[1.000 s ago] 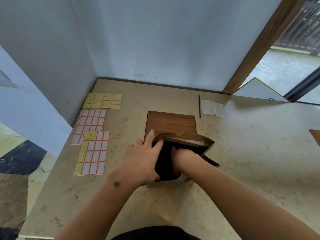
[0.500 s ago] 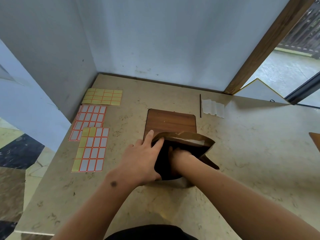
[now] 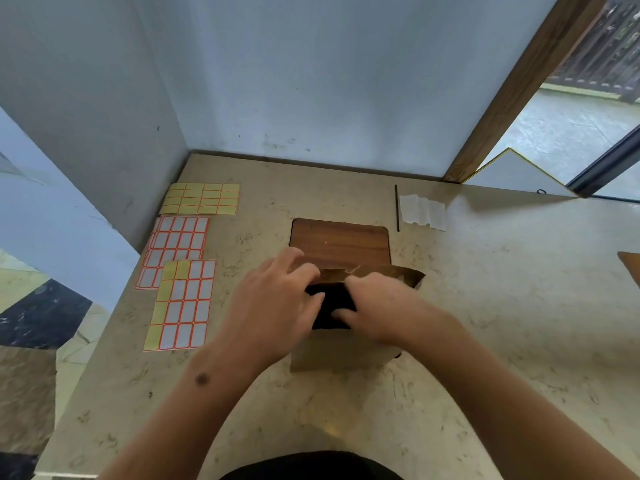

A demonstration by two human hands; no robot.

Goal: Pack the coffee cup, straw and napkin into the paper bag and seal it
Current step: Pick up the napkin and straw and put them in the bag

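Left of the grip, well apart from it, three label sheets [image 3: 180, 271] lie flat on the table [image 3: 502, 323], one yellow and two white with orange borders. The left hand [image 3: 273, 306] holds the left side of the paper bag [image 3: 346, 351] at its mouth, fingers curled over the rim; the right hand [image 3: 384, 306] does the same just beside it, fingers hooked on the near edge. Between the two hands the mouth shows dark, and whether the coffee cup is inside cannot be told. Beyond the grip lies a wooden board [image 3: 339, 240], touching or just behind the bag. Further right and well beyond the grip, the straw [image 3: 397, 207] and napkin [image 3: 422, 213] rest side by side, not yet packed. The risk, as I judge it: the thin paper rim could tear if the hands pull apart too hard, or the upright bag could tip when one hand lets go to reach for the straw.
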